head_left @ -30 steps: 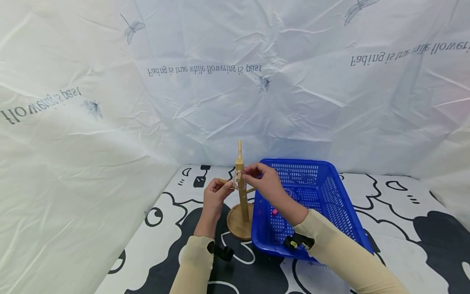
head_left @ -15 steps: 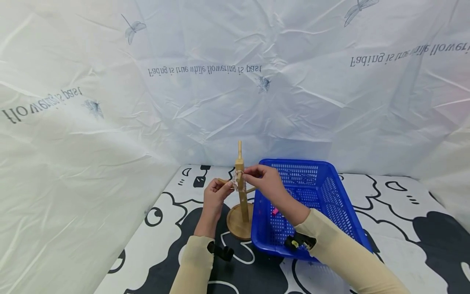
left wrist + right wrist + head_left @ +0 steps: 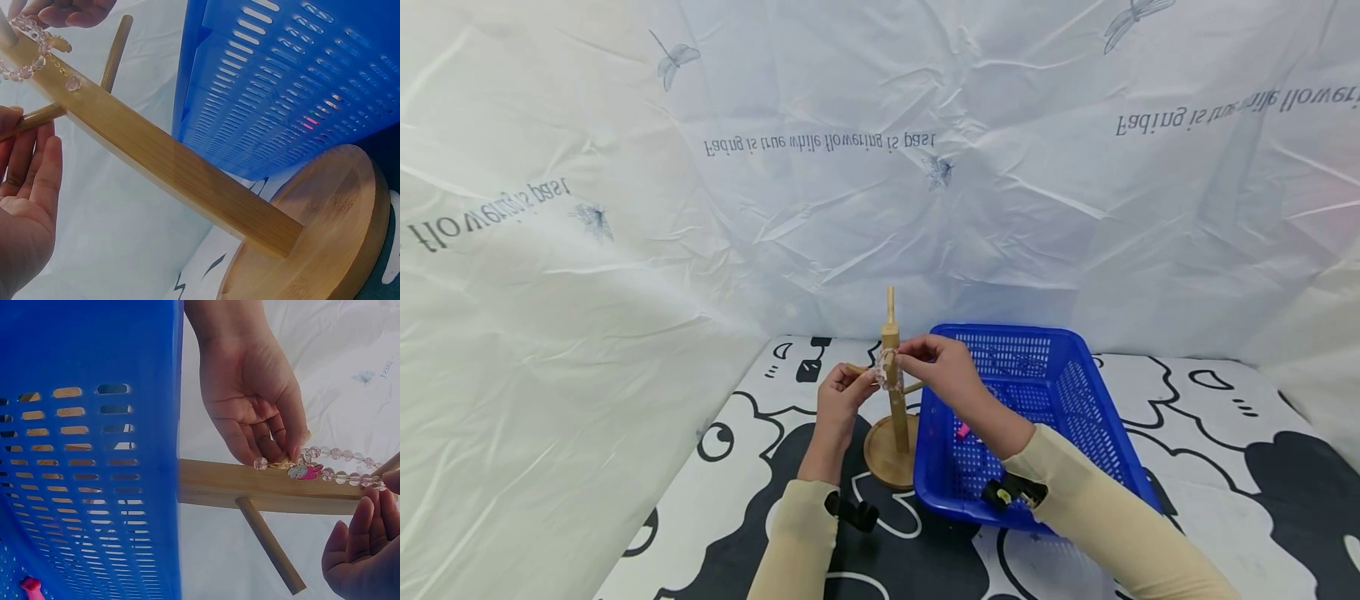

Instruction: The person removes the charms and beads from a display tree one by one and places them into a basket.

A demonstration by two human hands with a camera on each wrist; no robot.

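Note:
A bracelet of clear pink beads (image 3: pixel 341 478) hangs stretched across the upper post of a wooden peg stand (image 3: pixel 898 425). My left hand (image 3: pixel 838 404) pinches one end, near a gold chain and a pink-and-white charm (image 3: pixel 306 472) that show in the right wrist view. Slightly higher, at the post's right side, my right hand (image 3: pixel 946 373) pinches the other end between thumb and finger. The left wrist view shows the stand's slanted post with my left fingers (image 3: pixel 40 169) around the level of a peg (image 3: pixel 44 117); their tips are partly cut off.
Just right of the stand is a blue perforated basket (image 3: pixel 928 467), under my right forearm, with a small pink item (image 3: pixel 962 431) inside. The stand's round base (image 3: pixel 880 467) rests on a black-and-white patterned cloth (image 3: pixel 1202 400). A white printed sheet (image 3: pixel 820 217) hangs behind.
Both hands stay at the stand's post with the bracelet held. The view shifts only very slightly; otherwise the scene looks the same.

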